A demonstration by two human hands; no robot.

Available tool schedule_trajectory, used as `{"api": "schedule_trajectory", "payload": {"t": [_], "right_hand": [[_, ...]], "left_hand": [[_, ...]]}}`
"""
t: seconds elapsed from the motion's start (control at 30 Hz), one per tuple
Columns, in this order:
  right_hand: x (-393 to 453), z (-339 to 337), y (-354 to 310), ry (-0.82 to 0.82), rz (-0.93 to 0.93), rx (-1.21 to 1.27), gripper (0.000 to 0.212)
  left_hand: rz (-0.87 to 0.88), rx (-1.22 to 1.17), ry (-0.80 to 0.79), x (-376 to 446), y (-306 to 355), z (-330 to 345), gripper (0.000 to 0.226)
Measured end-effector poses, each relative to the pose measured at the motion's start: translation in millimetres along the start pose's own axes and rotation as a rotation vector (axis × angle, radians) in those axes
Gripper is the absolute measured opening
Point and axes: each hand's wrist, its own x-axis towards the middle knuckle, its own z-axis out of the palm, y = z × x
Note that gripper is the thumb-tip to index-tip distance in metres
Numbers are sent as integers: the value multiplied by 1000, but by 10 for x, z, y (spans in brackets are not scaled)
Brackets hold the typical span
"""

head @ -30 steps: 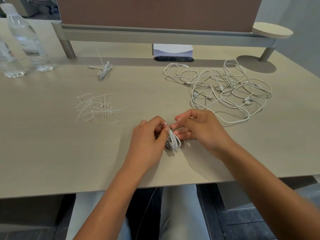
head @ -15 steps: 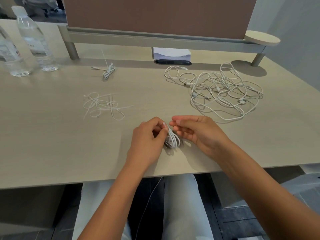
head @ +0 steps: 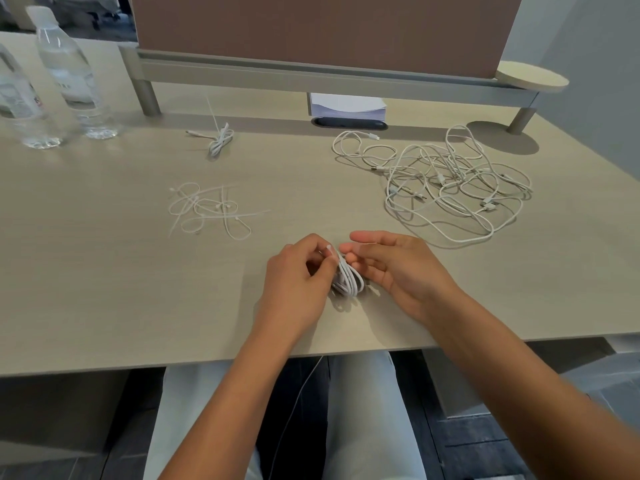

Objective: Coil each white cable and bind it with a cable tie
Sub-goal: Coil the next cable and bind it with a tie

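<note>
A small coil of white cable (head: 348, 279) stands on the desk near its front edge. My left hand (head: 298, 275) pinches the top of the coil between thumb and fingers. My right hand (head: 391, 265) is just to the right of it, fingers extended and loosely bent, fingertips touching the coil's top. A pile of loose white cable ties (head: 207, 209) lies to the left. A tangle of white cables (head: 446, 181) lies at the right. One bound coil (head: 220, 142) rests at the back.
Two water bottles (head: 69, 71) stand at the back left. A raised shelf (head: 311, 72) with legs spans the back, with a white paper block (head: 346, 105) under it. A thin white cable (head: 298, 393) hangs below the desk edge over my lap.
My right hand's fingers have straightened out from a pinch at the coil's top. The left hand keeps hold of the coil. The view has tilted slightly.
</note>
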Motion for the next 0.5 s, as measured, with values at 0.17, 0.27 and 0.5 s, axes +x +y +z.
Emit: {"api": "schedule_trajectory", "payload": {"t": [0.17, 0.27, 0.5], "right_hand": [[-21, 60, 19, 46, -84, -164, 31], [-46, 72, 16, 66, -86, -131, 33], [-91, 40, 10, -2, -55, -54, 16]], "left_hand": [[-6, -12, -3, -8, 17, 2, 14], [-9, -17, -4, -13, 26, -5, 14], [-35, -53, -11, -11, 29, -35, 13]]}}
